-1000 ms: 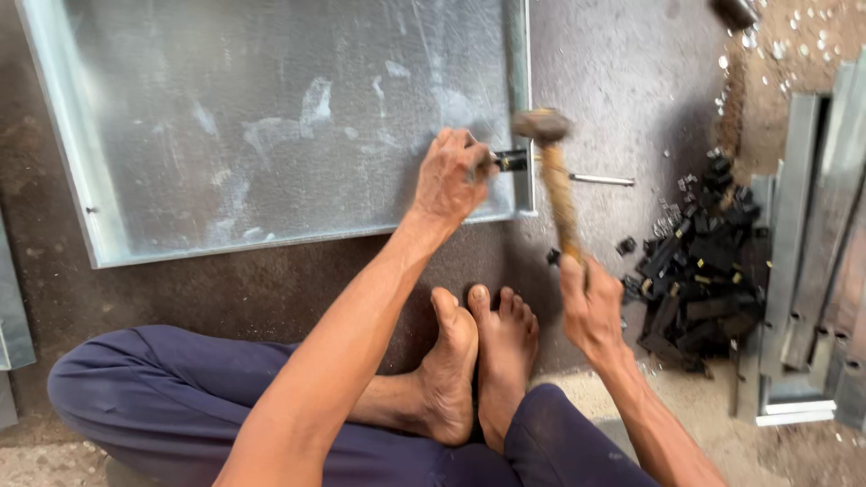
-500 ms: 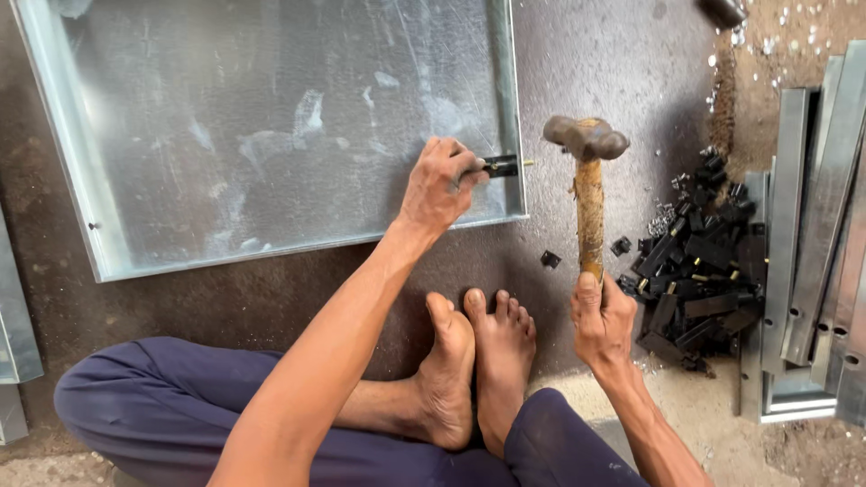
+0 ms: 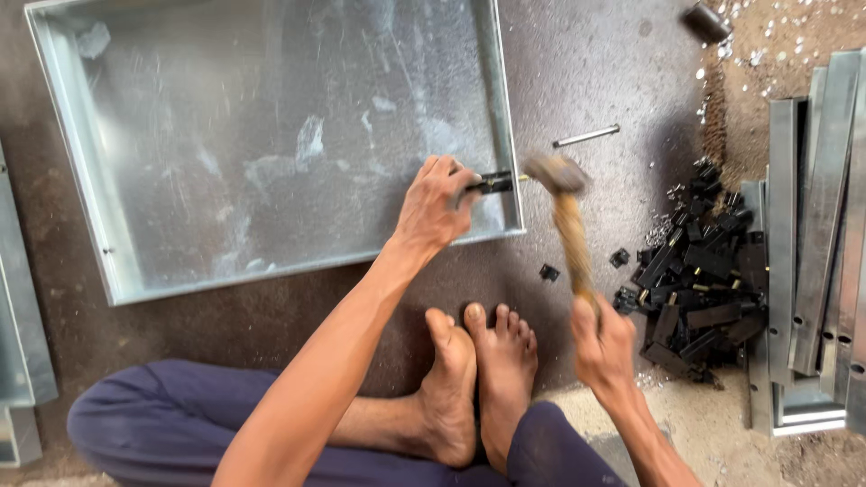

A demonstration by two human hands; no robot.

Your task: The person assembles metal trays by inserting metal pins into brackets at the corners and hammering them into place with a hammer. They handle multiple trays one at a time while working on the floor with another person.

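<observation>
A shallow galvanised metal tray (image 3: 90,180) lies on the floor in front of me. My left hand (image 3: 435,207) pinches a small black part (image 3: 494,183) against the tray's right rim near its lower right corner. My right hand (image 3: 603,343) grips the wooden handle of a hammer (image 3: 568,225). The hammer is blurred, its metal head right beside the black part at the tray rim. My bare feet (image 3: 478,379) rest on the floor just below both hands.
A heap of small black parts (image 3: 704,280) lies to the right of the hammer, with loose ones nearby. Stacked metal channels (image 3: 812,243) stand at the far right. A thin metal rod (image 3: 586,136) lies above the hammer. More metal pieces sit at the left edge (image 3: 18,343).
The hammer, raised upright half a second ago, has swung down and left to the black part. My left hand stays on the part at the tray rim.
</observation>
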